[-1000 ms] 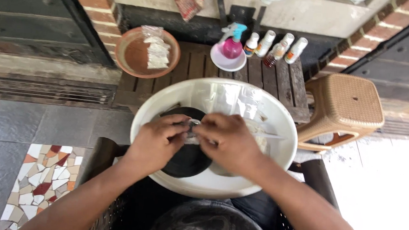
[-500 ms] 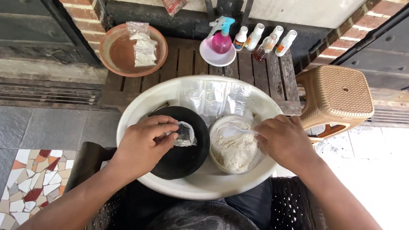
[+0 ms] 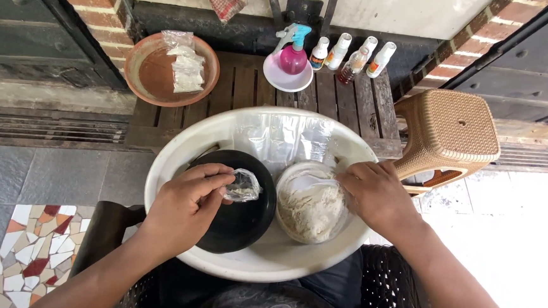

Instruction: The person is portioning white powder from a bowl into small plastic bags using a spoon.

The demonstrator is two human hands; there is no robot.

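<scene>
A wide, smooth white basin [image 3: 261, 264] sits on the person's lap, and everything else reads from it. Inside it on the left lies a round, matt black dish [image 3: 244, 219]; over that dish the left hand [image 3: 185, 209] curls its fingers and thumb around a small crinkled clear plastic pouch [image 3: 242, 186], pinching it at one edge. Inside the basin on the right stands a clear round tub [image 3: 312, 204] of coarse, pale, crumbly powder; the right hand [image 3: 379, 195] rests against its far rim with fingers bent, though I cannot tell whether it grips anything. Shiny flat plastic bags [image 3: 281, 138] line the basin's far wall. Beyond the basin, a slatted wooden desk [image 3: 246, 86] carries a terracotta bowl [image 3: 149, 70] of white packets, a pink spray bottle [image 3: 293, 54] and small white-capped bottles [image 3: 353, 54]. Right of the basin stands a woven tan plastic stool [image 3: 450, 130].
</scene>
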